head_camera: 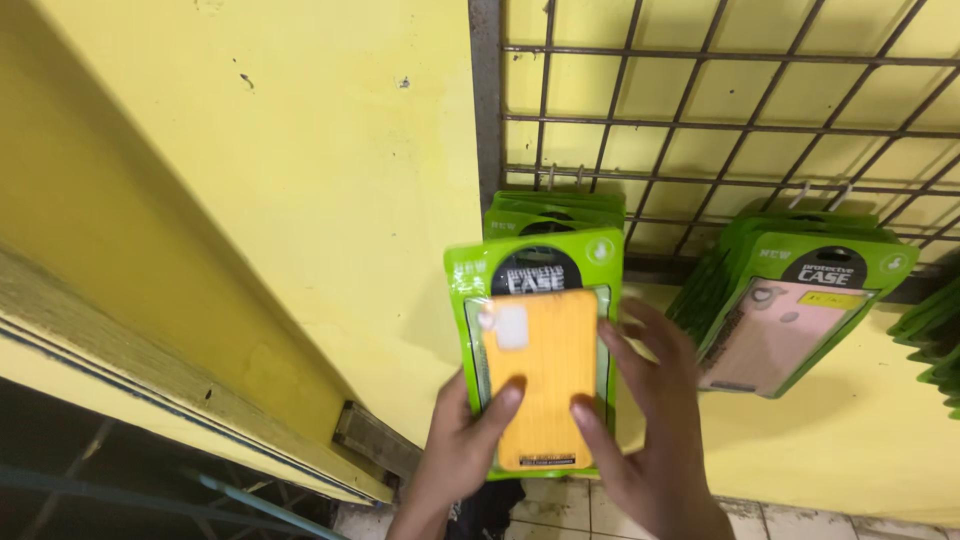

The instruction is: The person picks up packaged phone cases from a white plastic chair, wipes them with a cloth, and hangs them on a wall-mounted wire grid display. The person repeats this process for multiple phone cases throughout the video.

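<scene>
A green pack with an orange phone case point(540, 375) inside is held up against the yellow wall. My left hand point(460, 450) grips its lower left edge, thumb lying on the orange front. My right hand point(655, 430) clasps the lower right edge, thumb on the front and fingers spread behind the side. Behind the pack, more green packs point(560, 212) hang in a stack from a hook on the wire grid point(720, 120).
A second stack of green packs point(790, 300), the front one holding a pink case, hangs to the right. More green packs point(935, 335) show at the far right edge. A yellow wall point(300, 170), a wooden ledge point(150, 370) at the left and floor tiles point(800, 522) below.
</scene>
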